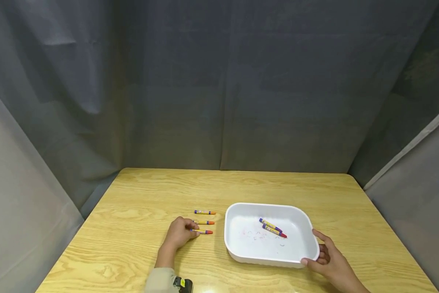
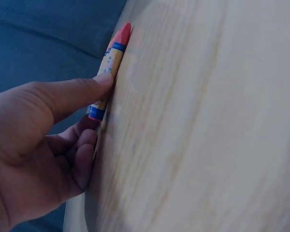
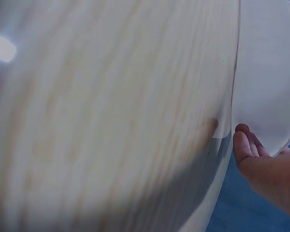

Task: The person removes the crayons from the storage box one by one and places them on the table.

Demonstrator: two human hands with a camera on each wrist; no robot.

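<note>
My left hand [image 1: 179, 232] pinches a red crayon [image 1: 207, 232] with a yellow wrapper, lying on the table. In the left wrist view the thumb presses on this crayon [image 2: 115, 58] near its middle; the fingertips behind it are partly hidden. Just beyond lie two orange crayons, the middle one [image 1: 206, 223] and the farthest one [image 1: 205, 212], roughly parallel. To their right stands a white plastic tray [image 1: 263, 260]. Inside it a red crayon [image 1: 272, 230] and a purple crayon [image 1: 268, 224] lie side by side. My right hand [image 1: 329, 260] grips the tray's near right corner, thumb and fingers spread around it.
The wooden table [image 1: 161, 187] has rounded far corners. A dark grey curtain [image 1: 219, 101] hangs behind it, and lighter grey panels stand at both sides. Small coloured marks show on the tray's floor.
</note>
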